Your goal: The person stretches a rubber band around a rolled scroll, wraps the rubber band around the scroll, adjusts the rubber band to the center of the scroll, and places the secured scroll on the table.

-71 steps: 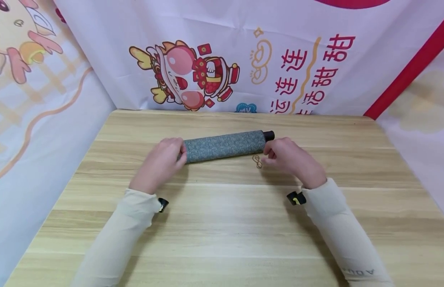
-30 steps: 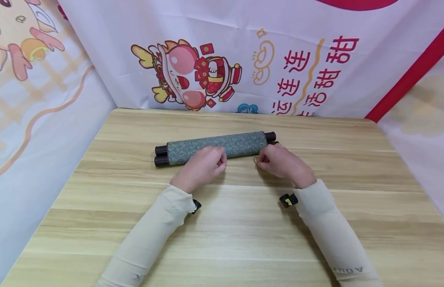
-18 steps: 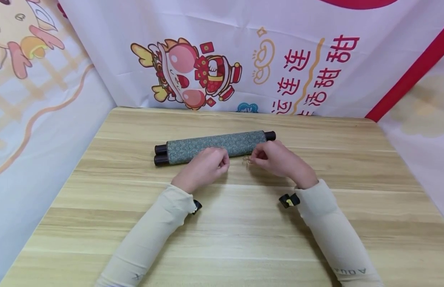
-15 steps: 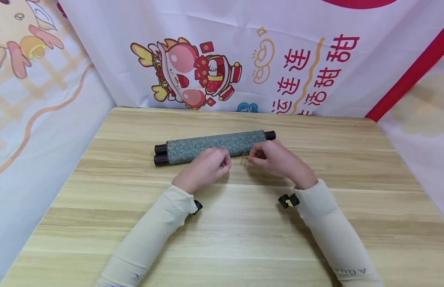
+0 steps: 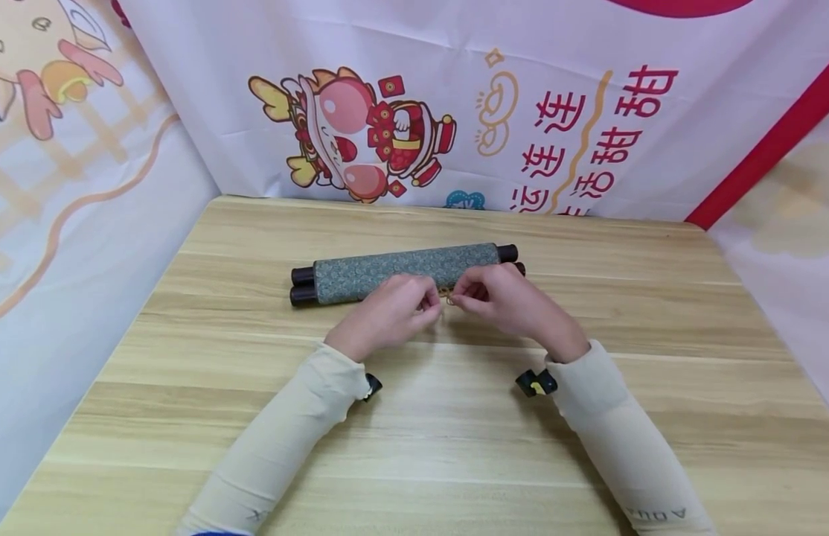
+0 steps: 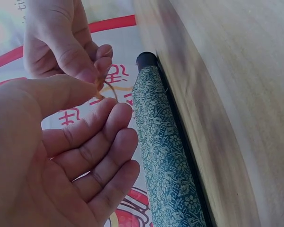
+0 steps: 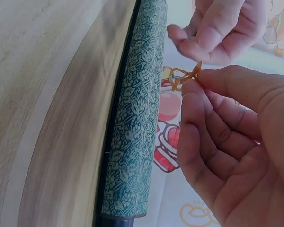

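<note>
- Scroll (image 5: 401, 264), patterned blue-green and rolled up, lies slightly aslant on the tabletop (image 5: 414, 447), nearer the far edge.
- Dark end rods (image 5: 303, 295) stick out past both ends of the scroll, two at each end. Their side-by-side lie probably keeps it from rolling, which would explain why neither hand steadies it.
- Looped band (image 7: 194, 74), thin and amber, is held just off the near side of the scroll, right of its middle.
- Right hand (image 5: 511, 301), in front of the right part of the scroll, pinches the band between thumb and forefinger tips, the other fingers loosely bent. Such a light fingertip hold seems to suit so slight a thing, for it leaves the loops sticking out freely.
- Left hand (image 5: 391, 309), in front of the middle of the scroll, has its fingers partly curled and its thumb near the forefinger. One wrist view shows a gap to the band, the other an overlap, so I cannot tell whether it has hold of it. Being so close presumably lets both hands reach the same loops.
- Printed cloth (image 5: 468, 30) hangs beyond the scroll; the near side appears to give the hands more room.
</note>
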The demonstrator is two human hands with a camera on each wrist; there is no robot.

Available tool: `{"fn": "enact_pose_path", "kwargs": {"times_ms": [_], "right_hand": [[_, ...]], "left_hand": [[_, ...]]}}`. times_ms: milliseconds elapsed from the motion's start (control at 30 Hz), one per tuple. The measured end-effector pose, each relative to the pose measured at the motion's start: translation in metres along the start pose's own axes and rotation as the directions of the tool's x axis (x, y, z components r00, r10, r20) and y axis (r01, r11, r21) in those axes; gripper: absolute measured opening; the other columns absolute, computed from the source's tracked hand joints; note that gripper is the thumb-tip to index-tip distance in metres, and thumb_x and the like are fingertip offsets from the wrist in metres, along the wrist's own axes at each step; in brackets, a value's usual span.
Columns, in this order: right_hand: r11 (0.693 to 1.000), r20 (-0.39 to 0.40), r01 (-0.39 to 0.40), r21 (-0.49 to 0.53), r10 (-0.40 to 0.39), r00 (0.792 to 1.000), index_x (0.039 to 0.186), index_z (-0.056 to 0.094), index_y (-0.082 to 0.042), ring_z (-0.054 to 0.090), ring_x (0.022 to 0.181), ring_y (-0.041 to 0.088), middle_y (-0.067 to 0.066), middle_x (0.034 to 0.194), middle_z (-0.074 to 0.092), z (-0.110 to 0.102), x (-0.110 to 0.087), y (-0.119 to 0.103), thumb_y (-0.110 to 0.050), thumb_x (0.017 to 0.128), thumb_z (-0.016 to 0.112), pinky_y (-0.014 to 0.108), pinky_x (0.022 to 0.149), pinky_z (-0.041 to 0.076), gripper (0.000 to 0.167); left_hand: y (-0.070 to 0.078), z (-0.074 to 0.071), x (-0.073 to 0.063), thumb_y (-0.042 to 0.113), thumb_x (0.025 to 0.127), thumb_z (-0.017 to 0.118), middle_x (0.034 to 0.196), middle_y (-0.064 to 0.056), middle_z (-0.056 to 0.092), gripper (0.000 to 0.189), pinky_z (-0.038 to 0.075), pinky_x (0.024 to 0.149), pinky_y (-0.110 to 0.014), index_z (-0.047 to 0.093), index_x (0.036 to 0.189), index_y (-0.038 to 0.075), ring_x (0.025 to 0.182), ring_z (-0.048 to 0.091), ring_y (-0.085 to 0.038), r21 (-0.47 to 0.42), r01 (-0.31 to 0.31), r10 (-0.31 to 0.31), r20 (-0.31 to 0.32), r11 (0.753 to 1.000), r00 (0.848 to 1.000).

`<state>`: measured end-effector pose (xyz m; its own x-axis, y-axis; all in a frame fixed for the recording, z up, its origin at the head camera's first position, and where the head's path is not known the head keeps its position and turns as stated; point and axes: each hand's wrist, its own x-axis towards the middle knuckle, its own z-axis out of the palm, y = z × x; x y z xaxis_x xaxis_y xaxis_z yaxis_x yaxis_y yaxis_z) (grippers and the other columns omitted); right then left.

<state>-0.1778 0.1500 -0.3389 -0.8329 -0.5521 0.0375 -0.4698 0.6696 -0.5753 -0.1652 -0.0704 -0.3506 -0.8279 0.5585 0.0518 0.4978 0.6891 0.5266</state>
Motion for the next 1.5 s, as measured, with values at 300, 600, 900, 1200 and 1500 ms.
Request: {"fn": "enact_pose_path", "kwargs": {"times_ms": [300,600,900,1200,1500], "right_hand": [[1.000,0.009,0.027,0.013,-0.027,1.000,0.100,0.077,-0.011,0.067,0.080,0.010,0.000,0.091,0.076,0.001,-0.001,-0.003,-0.017,0.101,0.072,0.028,0.074,0.059,0.009],[0.999,0.014,0.033,0.007,-0.033,0.999,0.101,0.078,-0.009,0.066,0.079,0.010,-0.001,0.090,0.076,0.002,-0.001,-0.004,-0.017,0.101,0.072,0.028,0.073,0.058,0.010],[1.000,0.002,0.014,-0.005,-0.014,1.000,0.100,0.077,-0.009,0.066,0.078,0.011,-0.001,0.088,0.075,0.000,-0.001,-0.002,-0.016,0.101,0.070,0.028,0.073,0.058,0.009],[1.000,-0.008,0.006,0.009,-0.006,1.000,0.102,0.076,-0.006,0.067,0.080,0.013,0.001,0.091,0.075,-0.006,-0.003,0.003,-0.015,0.101,0.070,0.029,0.075,0.059,0.011],[1.000,-0.026,-0.013,0.003,0.013,1.000,0.102,0.075,-0.007,0.067,0.082,0.014,0.003,0.092,0.074,-0.011,-0.004,0.008,-0.014,0.101,0.069,0.031,0.077,0.059,0.009]], "left_hand": [[0.004,0.002,0.001,0.026,0.108,0.061,0.101,-0.001,0.073,0.021,0.057,0.090,-0.035,0.073,0.110,0.009,0.094,0.065,-0.015,-0.002,-0.002,0.002,-0.003,1.000,1.000],[0.004,0.001,-0.001,0.017,0.106,0.062,0.102,-0.002,0.071,0.012,0.056,0.090,-0.034,0.071,0.106,0.009,0.097,0.065,-0.018,0.003,-0.009,0.009,-0.013,1.000,1.000],[-0.002,-0.003,-0.002,0.012,0.104,0.061,0.102,-0.003,0.072,0.010,0.058,0.092,-0.033,0.070,0.103,0.009,0.099,0.066,-0.018,-0.020,-0.004,0.003,-0.042,1.000,0.999],[-0.010,-0.011,-0.003,0.011,0.104,0.062,0.099,-0.004,0.072,0.009,0.058,0.088,-0.032,0.070,0.101,0.009,0.095,0.066,-0.018,-0.043,0.017,-0.019,-0.055,0.999,0.998],[-0.015,-0.016,-0.005,0.010,0.103,0.062,0.096,-0.003,0.070,0.009,0.057,0.082,-0.031,0.069,0.099,0.010,0.089,0.063,-0.017,-0.040,0.026,-0.029,-0.075,0.999,0.997]]}}
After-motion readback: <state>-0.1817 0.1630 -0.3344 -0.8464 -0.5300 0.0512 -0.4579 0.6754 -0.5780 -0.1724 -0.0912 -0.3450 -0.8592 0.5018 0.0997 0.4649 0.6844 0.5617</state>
